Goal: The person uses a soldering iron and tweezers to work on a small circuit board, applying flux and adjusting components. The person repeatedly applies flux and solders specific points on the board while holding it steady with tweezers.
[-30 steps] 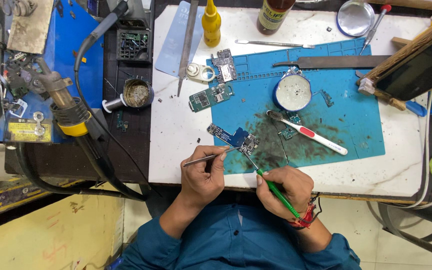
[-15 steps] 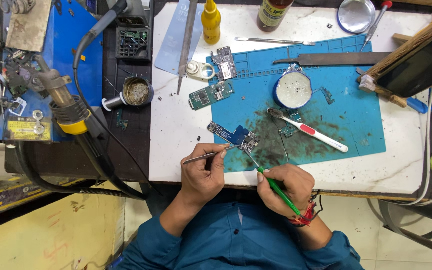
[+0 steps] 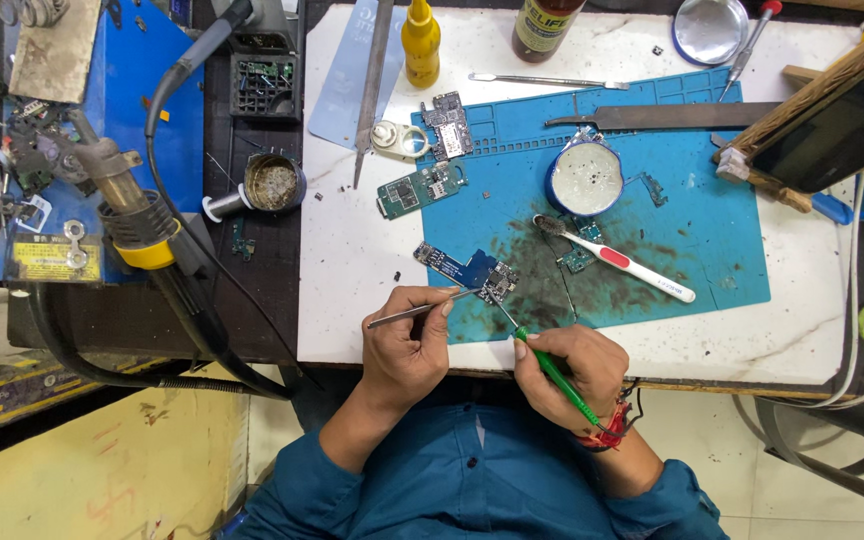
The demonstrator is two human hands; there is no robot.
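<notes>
A small blue circuit board [image 3: 467, 270] lies at the near left corner of the blue work mat [image 3: 692, 200]. My left hand [image 3: 407, 345] grips metal tweezers [image 3: 422, 309] whose tips rest on the board's near edge. My right hand [image 3: 567, 365] holds a green-handled tool [image 3: 552, 375] like a pen, its thin metal tip touching the board's right end. Both hands sit at the table's near edge, close together.
On the mat lie a toothbrush [image 3: 617, 260], a round white tin [image 3: 585, 178] and more circuit boards [image 3: 418, 188]. A yellow bottle [image 3: 420, 40], long tweezers [image 3: 542, 80] and a metal lid [image 3: 709, 30] stand at the back. A hot-air gun [image 3: 127, 215] rests at left.
</notes>
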